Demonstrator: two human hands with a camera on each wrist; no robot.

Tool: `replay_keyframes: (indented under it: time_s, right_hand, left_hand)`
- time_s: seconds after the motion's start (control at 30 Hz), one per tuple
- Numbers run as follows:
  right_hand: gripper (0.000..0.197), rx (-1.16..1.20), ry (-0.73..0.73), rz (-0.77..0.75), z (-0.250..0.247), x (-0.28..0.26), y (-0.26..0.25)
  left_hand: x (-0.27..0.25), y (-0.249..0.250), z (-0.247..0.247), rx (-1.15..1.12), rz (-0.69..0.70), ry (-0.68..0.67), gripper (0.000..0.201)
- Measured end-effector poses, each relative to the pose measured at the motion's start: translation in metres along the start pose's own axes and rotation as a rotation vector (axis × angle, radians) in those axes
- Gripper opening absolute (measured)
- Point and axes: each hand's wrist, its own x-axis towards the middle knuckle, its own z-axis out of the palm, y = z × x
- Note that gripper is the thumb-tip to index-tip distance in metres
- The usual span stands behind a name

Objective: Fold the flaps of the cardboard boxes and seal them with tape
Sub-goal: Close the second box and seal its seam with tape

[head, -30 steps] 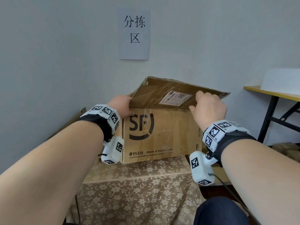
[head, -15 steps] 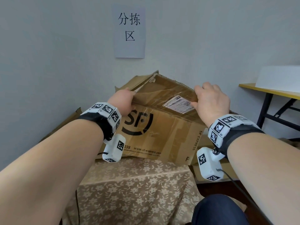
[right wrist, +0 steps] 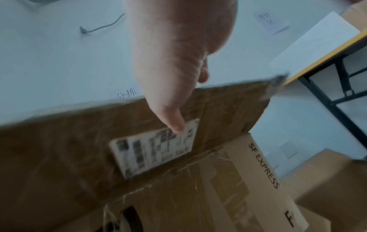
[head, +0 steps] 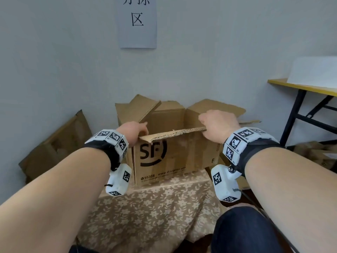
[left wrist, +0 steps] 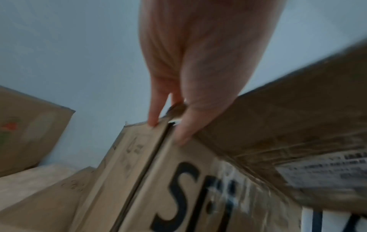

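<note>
A brown cardboard box [head: 175, 161] with a black SF logo stands on a flower-patterned tablecloth [head: 145, 207]. Its top is open, with the left, far and right flaps raised. Both hands hold the near flap [head: 171, 133], which shows edge-on in the head view. My left hand [head: 135, 131] grips its left end at the box corner [left wrist: 168, 125]. My right hand [head: 217, 125] grips its right end. The right wrist view shows the thumb [right wrist: 174, 122] pressed on a white shipping label [right wrist: 155, 146] on the flap's outer face, with the fingers curled over its edge.
Flattened cardboard [head: 54, 148] leans on the wall at left. A yellow-edged table [head: 300, 87] with black legs and a white sheet stands at right, with more boxes [head: 313, 154] below it. A paper sign [head: 138, 22] hangs on the wall. My knee [head: 242, 229] is at the bottom right.
The box tipped and turned, then settled level on the cloth. The near flap, earlier showing its labelled face, now shows edge-on, and the box's inside is visible. Both hands kept their hold.
</note>
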Motion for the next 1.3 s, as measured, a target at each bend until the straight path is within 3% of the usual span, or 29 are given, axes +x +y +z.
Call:
replay_keyframes:
  time_s: [0.1, 0.2, 0.23, 0.33, 0.4, 0.47, 0.6, 0.7, 0.77, 0.87, 1.0, 1.17, 1.3]
  right_hand:
    - [0.011, 0.008, -0.326, -0.054, 0.011, 0.006, -0.017]
    - [0.042, -0.021, -0.668, -0.103, 0.021, 0.012, -0.031]
    - [0.039, -0.026, -0.699, -0.111, 0.026, 0.012, -0.033]
    - [0.024, 0.092, -0.673, -0.056, 0.043, 0.011, -0.036]
    - [0.042, 0.126, -0.754, -0.061, 0.047, 0.015, -0.039]
    - [0.061, 0.195, -0.693, -0.052, 0.05, 0.021, -0.042]
    - [0.079, 0.259, -0.53, -0.034, 0.064, 0.028, -0.045]
    - [0.107, 0.236, -0.502, -0.013, 0.075, 0.038, -0.049]
    - [0.115, 0.181, -0.502, -0.023, 0.08, 0.044, -0.052]
    - [0.098, 0.123, -0.492, -0.05, 0.088, 0.053, -0.061]
    - [0.061, 0.074, -0.4, -0.057, 0.093, 0.062, -0.077]
    - [0.024, -0.003, -0.267, -0.063, 0.097, 0.071, -0.089]
    - [0.021, -0.005, -0.255, -0.086, 0.097, 0.07, -0.089]
  left_hand:
    - [-0.007, -0.008, 0.019, 0.075, 0.009, -0.182, 0.075]
    - [-0.011, -0.02, 0.021, -0.016, -0.064, -0.21, 0.079]
    - [-0.011, -0.023, 0.019, -0.058, -0.1, -0.201, 0.077]
    - [-0.006, -0.032, 0.017, -0.226, -0.266, -0.19, 0.065]
    - [-0.007, -0.032, 0.011, -0.275, -0.331, -0.191, 0.04]
    - [-0.005, -0.031, 0.008, -0.227, -0.358, -0.191, 0.031]
    - [0.003, -0.03, 0.018, -0.004, -0.338, -0.281, 0.051]
    - [0.019, -0.038, 0.04, -0.003, -0.225, -0.393, 0.07]
    - [0.025, -0.039, 0.051, -0.014, -0.14, -0.453, 0.068]
    - [0.033, -0.042, 0.063, -0.012, -0.066, -0.455, 0.046]
    - [0.04, -0.049, 0.072, -0.097, -0.067, -0.451, 0.036]
    - [0.049, -0.031, 0.074, 0.069, -0.018, -0.458, 0.043]
    - [0.045, -0.019, 0.07, 0.196, -0.031, -0.477, 0.053]
